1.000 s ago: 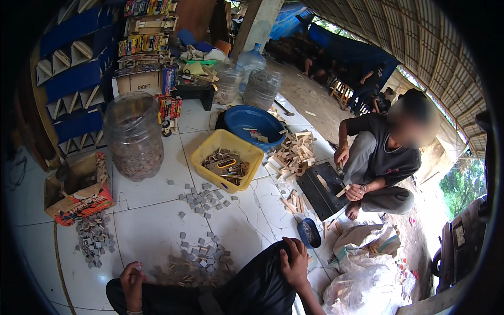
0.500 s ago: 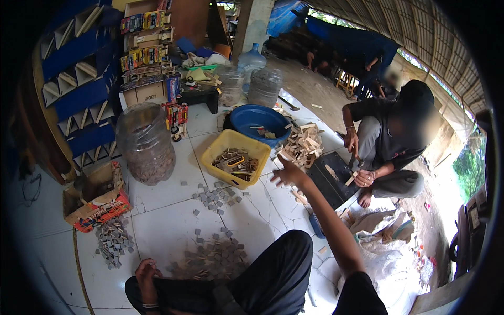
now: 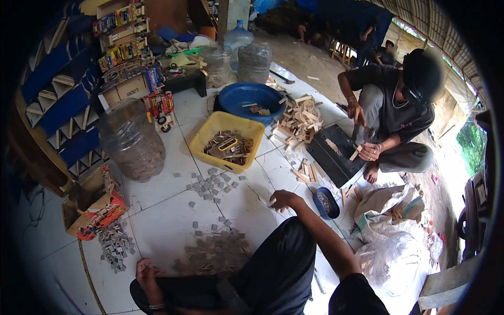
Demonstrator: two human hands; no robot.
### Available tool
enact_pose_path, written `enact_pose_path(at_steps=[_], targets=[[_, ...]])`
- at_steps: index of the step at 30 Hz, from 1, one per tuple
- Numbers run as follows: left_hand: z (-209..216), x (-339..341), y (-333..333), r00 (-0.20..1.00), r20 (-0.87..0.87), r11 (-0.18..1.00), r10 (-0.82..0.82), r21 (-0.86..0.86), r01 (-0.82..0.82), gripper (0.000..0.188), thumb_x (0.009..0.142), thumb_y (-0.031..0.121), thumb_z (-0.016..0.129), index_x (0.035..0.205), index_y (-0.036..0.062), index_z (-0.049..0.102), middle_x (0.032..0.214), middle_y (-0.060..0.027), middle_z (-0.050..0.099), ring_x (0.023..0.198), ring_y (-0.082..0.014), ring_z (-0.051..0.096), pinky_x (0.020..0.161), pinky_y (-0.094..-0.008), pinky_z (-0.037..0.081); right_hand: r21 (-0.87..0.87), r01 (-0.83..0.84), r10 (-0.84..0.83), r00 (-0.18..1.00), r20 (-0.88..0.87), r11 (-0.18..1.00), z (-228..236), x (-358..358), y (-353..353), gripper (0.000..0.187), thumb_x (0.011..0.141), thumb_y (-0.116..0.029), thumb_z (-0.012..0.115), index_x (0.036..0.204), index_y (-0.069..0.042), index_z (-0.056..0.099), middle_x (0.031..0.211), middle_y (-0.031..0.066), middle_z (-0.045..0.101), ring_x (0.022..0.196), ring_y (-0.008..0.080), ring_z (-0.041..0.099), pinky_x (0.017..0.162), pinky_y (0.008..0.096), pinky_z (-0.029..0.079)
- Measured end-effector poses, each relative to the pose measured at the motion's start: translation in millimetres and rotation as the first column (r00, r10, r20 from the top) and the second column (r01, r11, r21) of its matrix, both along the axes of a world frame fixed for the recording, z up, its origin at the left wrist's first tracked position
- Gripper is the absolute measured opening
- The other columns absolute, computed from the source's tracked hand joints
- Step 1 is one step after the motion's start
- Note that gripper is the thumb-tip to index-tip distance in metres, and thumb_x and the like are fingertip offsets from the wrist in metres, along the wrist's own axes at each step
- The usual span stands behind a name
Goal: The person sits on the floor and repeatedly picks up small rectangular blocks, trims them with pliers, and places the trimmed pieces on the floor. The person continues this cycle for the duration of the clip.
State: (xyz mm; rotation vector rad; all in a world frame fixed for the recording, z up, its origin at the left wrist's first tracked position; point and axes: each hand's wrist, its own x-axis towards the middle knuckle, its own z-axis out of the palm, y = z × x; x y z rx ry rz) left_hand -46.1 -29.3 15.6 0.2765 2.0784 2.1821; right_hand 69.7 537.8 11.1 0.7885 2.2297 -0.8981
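Observation:
My left hand [image 3: 149,274] rests by my left knee, its fingers curled together; something small and greyish may be between them, but I cannot make it out. My right hand [image 3: 284,200] hangs in the air above my raised right knee, fingers loosely bent and apart, with nothing in it. Between my legs and the yellow basin lies a heap of small grey square pieces [image 3: 215,251], partly shaded. A looser scatter of the same grey squares [image 3: 211,187] lies nearer the basin. Another pile of grey pieces [image 3: 116,247] sits left of my left hand, beside an open carton [image 3: 97,207].
A yellow basin [image 3: 197,148] holds a yellow-handled tool and small pieces. Behind it stand a blue basin [image 3: 231,100] and wood offcuts [image 3: 302,121]. At right, a person [image 3: 391,105] holds a hammer and a wood piece over a black box [image 3: 333,155]. A plastic drum [image 3: 131,142] stands left.
My right hand has drawn back from beside the yellow basin toward my knee, its fingers less spread. My left hand stays by my left knee. The view has shifted slightly.

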Motion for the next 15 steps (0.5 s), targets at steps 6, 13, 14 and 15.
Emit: enact_pose_path(at_steps=[6,13,14,15], targets=[[6.7,0.6,5.2,1.0,-0.008,0.976,-0.011,-0.218,0.009,0.052,0.105,0.028,0.061,0.145,-0.0035,0.053,0.074,-0.0086,0.071,0.077,-0.0164,0.068,0.088,-0.0334,0.052,-0.06,0.048,-0.056,0.989,-0.14,0.997,-31.9,-11.0,24.8,0.037,0.099,-0.036,0.062,0.127,-0.014,0.072,0.11,0.0099,0.079,0.089,0.0234,0.078,0.08,0.0381,0.06],[3.1,-1.7,10.4,0.999,0.035,0.973,0.005,-0.233,0.003,0.06,0.103,0.036,0.065,0.148,-0.0024,0.052,0.081,-0.0098,0.075,0.082,-0.0181,0.071,0.092,-0.0336,0.051,0.435,0.56,-0.354,0.809,-0.469,0.705,-48.9,-32.9,78.7,0.047,0.09,-0.02,0.064,0.135,-0.008,0.065,0.136,0.0233,0.066,0.13,0.0428,0.061,0.106,0.0547,0.052],[2.2,-2.6,11.1,0.999,0.042,0.974,-0.002,-0.225,0.012,0.06,0.103,0.036,0.065,0.147,-0.0024,0.052,0.082,-0.0103,0.075,0.082,-0.0187,0.072,0.091,-0.0338,0.052,0.519,0.526,-0.322,0.841,-0.435,0.674,-49.5,-32.6,89.8,0.048,0.09,-0.019,0.063,0.137,-0.006,0.062,0.138,0.0234,0.063,0.134,0.0438,0.057,0.108,0.0569,0.05],[1.1,-2.8,11.2,0.999,0.047,0.977,-0.008,-0.214,0.018,0.059,0.103,0.037,0.066,0.145,-0.0023,0.053,0.082,-0.0109,0.076,0.083,-0.0194,0.073,0.091,-0.0341,0.053,0.604,0.503,-0.298,0.861,-0.412,0.618,-50.7,-31.1,100.3,0.05,0.09,-0.017,0.063,0.139,-0.005,0.06,0.14,0.0235,0.061,0.138,0.0448,0.053,0.11,0.059,0.047]])
